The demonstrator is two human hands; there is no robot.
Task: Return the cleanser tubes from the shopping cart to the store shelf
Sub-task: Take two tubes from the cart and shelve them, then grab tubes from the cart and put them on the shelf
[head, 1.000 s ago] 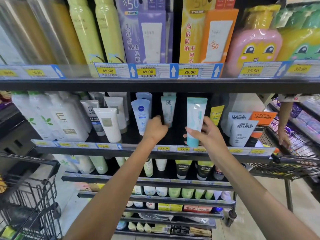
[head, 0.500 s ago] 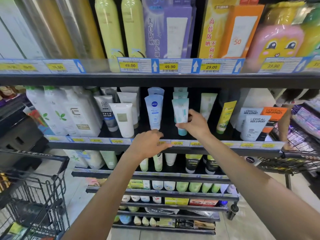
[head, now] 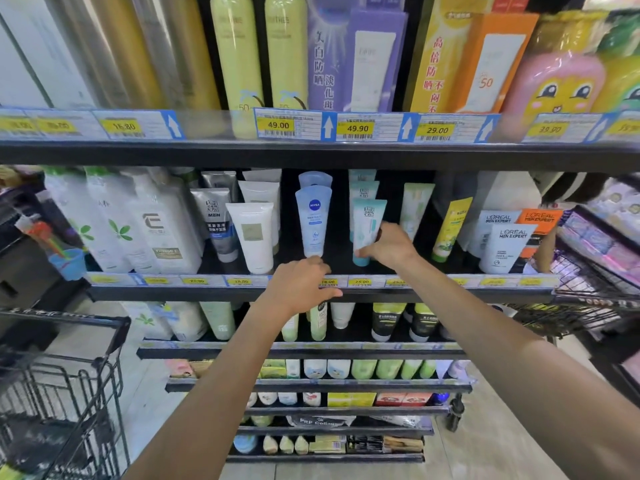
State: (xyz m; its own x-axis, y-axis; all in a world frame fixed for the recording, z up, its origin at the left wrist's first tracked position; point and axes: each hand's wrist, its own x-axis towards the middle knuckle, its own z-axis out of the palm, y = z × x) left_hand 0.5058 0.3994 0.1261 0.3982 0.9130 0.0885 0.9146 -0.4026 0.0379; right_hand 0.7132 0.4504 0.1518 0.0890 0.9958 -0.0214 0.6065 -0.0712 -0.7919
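A teal-and-white cleanser tube [head: 366, 226] stands cap down on the middle store shelf [head: 207, 293], at the front of a row of matching tubes [head: 363, 188]. My right hand [head: 389, 247] grips its lower part from the right. My left hand [head: 298, 287] hovers in front of the shelf's price rail, fingers loosely bent, holding nothing. A blue Nivea tube [head: 313, 220] stands just left of the held one. The black shopping cart [head: 59, 386] shows at the lower left.
White tubes [head: 254, 237], a pale green tube [head: 415, 207], a yellow tube [head: 452, 228] and L'Oreal tubes [head: 504, 247] flank the row. Spray cans and boxes fill the shelf above. Another person's arm [head: 547, 251] and a wire cart [head: 575, 292] are at right.
My right hand carried the teal tube left and set it at the front of the matching row. My left hand drew back from the shelf down to the price rail.
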